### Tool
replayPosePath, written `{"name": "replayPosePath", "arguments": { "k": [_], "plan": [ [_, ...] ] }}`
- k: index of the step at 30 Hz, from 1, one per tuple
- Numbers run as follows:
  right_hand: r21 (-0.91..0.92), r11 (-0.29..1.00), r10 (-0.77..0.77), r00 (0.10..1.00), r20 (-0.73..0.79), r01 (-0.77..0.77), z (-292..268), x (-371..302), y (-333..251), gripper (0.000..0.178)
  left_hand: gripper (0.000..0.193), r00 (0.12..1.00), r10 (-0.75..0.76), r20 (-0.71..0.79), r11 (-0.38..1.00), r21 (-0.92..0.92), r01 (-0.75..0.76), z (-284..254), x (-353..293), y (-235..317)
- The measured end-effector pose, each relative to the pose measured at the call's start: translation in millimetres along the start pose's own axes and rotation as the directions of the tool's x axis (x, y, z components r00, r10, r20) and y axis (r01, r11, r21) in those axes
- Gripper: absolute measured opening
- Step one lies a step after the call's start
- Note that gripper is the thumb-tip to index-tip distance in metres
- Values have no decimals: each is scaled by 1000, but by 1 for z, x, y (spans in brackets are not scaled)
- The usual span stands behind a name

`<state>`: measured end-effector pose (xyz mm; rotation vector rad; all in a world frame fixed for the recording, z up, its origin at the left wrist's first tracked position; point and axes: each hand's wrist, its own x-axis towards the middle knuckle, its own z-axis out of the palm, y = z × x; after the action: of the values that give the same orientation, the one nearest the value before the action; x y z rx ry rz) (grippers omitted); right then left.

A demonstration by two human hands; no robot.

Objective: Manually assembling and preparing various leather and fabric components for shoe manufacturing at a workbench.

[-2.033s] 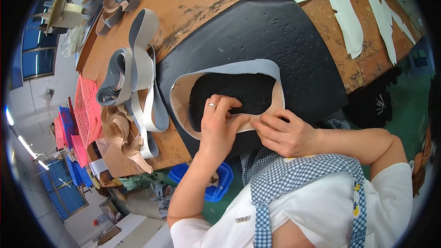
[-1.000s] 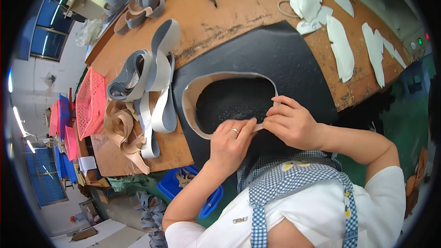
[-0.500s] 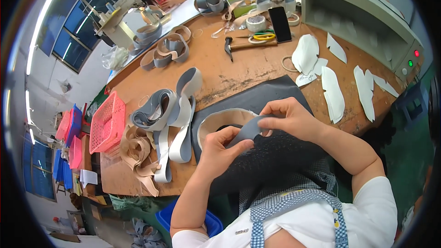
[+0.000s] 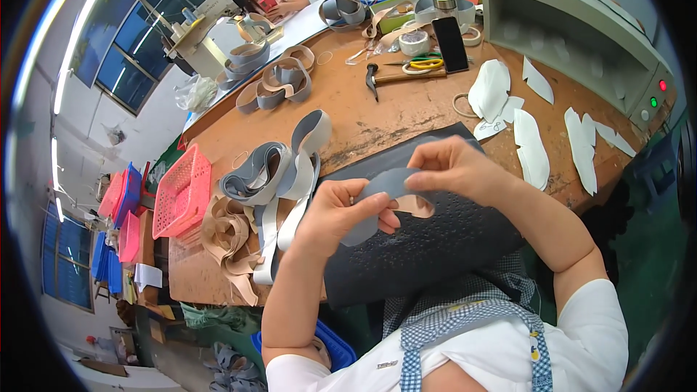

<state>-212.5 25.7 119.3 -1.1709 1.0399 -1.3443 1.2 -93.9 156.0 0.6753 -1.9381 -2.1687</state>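
A grey-blue curved strip (image 4: pixel 390 182) with a tan inner face is held up between my hands above the black mat (image 4: pixel 421 261). My left hand (image 4: pixel 335 216) is closed on its left part, thumb on top, and a grey end hangs below the fingers. My right hand (image 4: pixel 456 171) pinches the strip's other side between thumb and fingers. Left of the mat lie a coil of grey strip (image 4: pixel 250 174), a standing loop of grey-white strip (image 4: pixel 311 131) and a tangle of tan strips (image 4: pixel 223 232).
A pink basket (image 4: pixel 181 192) stands at the table's left. Farther back are a hammer (image 4: pixel 406 76), yellow-handled scissors (image 4: pixel 425 64), a phone (image 4: pixel 451 45) and more looped strips (image 4: pixel 284 76). White pattern pieces (image 4: pixel 532 151) lie right, before a grey machine (image 4: pixel 581 36). Another person (image 4: pixel 279 0) sits behind.
The strip has been lifted and turned; its wide tan loop, seen over the mat before, now shows only as a small curl. My left hand has moved slightly up. The whole view has shifted a little.
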Motion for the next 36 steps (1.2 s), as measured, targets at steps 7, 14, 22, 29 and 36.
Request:
{"name": "replayPosePath", "arguments": {
  "k": [7,14,22,29,36],
  "plan": [
    [265,964,57,990,-130,-20,-18,18,-12,24,14,988,147,-39,968,-201,-152,-46,-1,-13],
    [472,861,206,978,13,-188,-7,17,29,35,24,953,92,-287,782,-572,-248,-68,29,-59],
    [498,849,228,973,-47,-175,-25,26,91,31,26,776,165,-609,980,15,-196,-78,63,-112],
    [481,858,323,918,-231,-181,-35,23,100,28,17,923,337,-186,825,532,-193,3,-6,-94],
    [448,892,274,864,-422,-64,-36,30,125,30,22,894,444,-62,467,868,-172,20,-60,-129]
  ]
}}
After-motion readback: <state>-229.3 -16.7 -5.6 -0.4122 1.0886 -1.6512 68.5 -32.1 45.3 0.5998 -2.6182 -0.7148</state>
